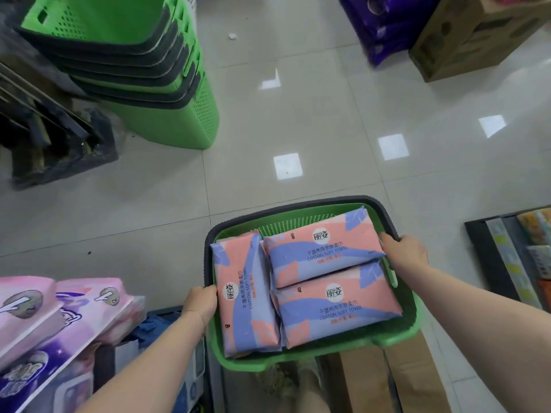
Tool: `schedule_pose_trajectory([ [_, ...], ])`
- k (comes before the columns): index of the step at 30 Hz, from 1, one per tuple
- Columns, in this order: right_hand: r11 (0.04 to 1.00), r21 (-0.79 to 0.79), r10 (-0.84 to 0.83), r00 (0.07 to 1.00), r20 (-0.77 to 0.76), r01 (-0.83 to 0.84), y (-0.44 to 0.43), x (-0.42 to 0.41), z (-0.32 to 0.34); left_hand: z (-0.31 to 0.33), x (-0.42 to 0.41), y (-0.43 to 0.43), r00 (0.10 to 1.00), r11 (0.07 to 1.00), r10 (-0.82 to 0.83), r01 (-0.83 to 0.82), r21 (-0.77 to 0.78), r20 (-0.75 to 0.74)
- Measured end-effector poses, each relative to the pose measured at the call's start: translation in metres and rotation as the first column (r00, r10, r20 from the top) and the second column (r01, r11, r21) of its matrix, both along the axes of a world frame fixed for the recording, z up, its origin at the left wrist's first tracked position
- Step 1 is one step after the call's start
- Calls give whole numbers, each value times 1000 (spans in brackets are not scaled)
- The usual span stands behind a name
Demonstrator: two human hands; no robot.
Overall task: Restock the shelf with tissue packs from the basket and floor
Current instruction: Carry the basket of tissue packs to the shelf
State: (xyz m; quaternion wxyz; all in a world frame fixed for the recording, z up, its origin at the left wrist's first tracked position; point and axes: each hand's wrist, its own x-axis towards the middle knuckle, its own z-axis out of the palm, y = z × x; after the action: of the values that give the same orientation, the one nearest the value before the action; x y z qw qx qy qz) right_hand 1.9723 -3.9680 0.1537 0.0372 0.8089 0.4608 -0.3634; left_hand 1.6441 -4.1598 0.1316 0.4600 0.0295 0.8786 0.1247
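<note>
A green basket [313, 357] with a dark grey rim hangs above the tiled floor, held between both hands. Three pink-and-lilac tissue packs lie in it: one lengthwise at the left [244, 293], one across the back right [322, 248], one across the front right [337, 308]. My left hand [200, 302] grips the basket's left rim. My right hand [405, 253] grips the right rim, its fingers touching the end of the back pack.
A stack of green baskets [149, 70] stands on the floor at the back left. Pink and purple packs [59, 323] sit at the lower left. Cardboard boxes [477, 40] and purple packs are far right. A shelf edge [512, 263] with coloured packs is at the right.
</note>
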Motion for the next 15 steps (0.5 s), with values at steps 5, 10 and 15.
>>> schedule_pose_trajectory([
  [5,1000,-19,6,1000,-9,-6,-2,6,-51,-50,14,-3,998,998,54,-54,-20,29],
  [10,998,-32,-60,997,-47,59,1,18,-85,-83,28,7,994,995,96,-96,-3,42],
  [15,982,-113,-164,983,-82,154,3,36,-109,-104,44,20,981,990,141,-144,11,135],
])
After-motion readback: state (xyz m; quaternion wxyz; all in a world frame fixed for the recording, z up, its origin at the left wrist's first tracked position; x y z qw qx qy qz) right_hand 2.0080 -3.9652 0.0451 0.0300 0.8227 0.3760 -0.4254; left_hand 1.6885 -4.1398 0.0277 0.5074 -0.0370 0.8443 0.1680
